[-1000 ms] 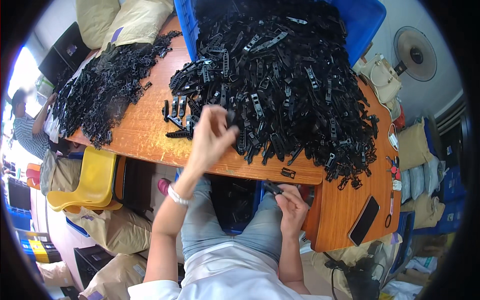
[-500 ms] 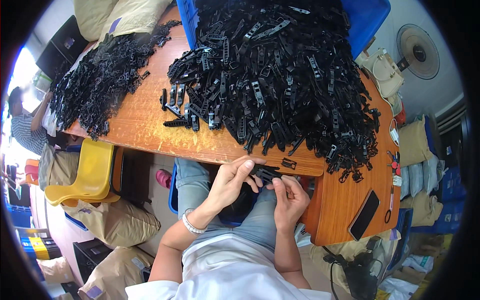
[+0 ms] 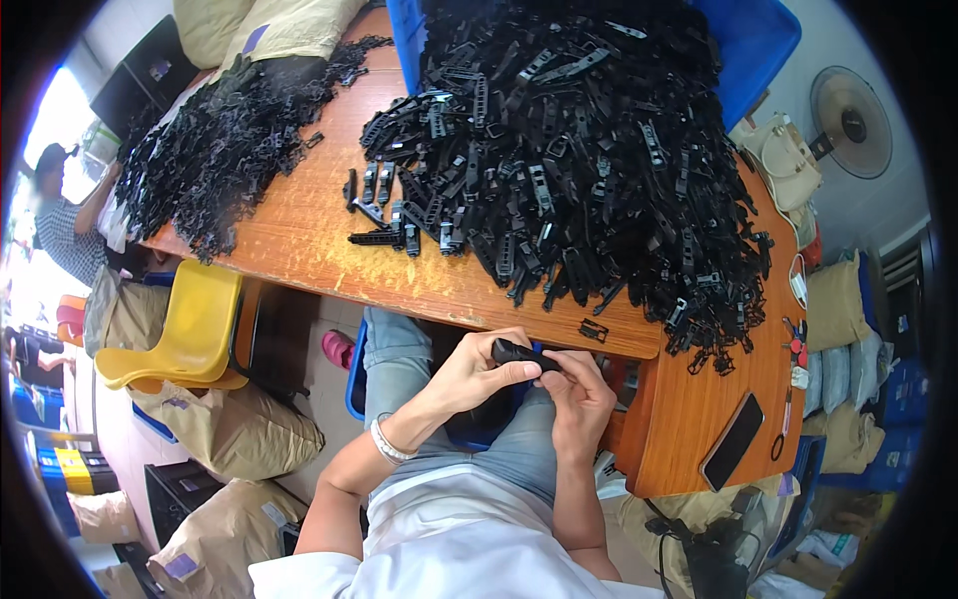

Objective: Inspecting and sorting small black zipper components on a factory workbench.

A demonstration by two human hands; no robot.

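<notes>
Over my lap, just in front of the table edge, both hands hold one black plastic part [image 3: 519,352], elongated with a smooth rounded end. My left hand [image 3: 469,374] grips it with the thumb along its near side. The fingertips of my right hand [image 3: 579,399] pinch its right end, hiding part of it. On the table close to my right hand lies a small black frame-shaped piece [image 3: 595,330]. Beyond it spreads a big pile of black plastic parts [image 3: 569,170], with several set apart at its left side [image 3: 384,215].
A blue bin [image 3: 753,60] lies behind the pile. Smaller black pieces [image 3: 220,150] heap at the far left, near another person [image 3: 75,215]. A phone [image 3: 731,441], scissors [image 3: 779,439] and a red-handled tool [image 3: 796,344] lie at right. A yellow chair [image 3: 185,334] stands left.
The black part has been turned over in my hands: its open, slotted side showed before, now a smooth rounded surface. My view has shifted slightly, moving the table rightward in the picture.
</notes>
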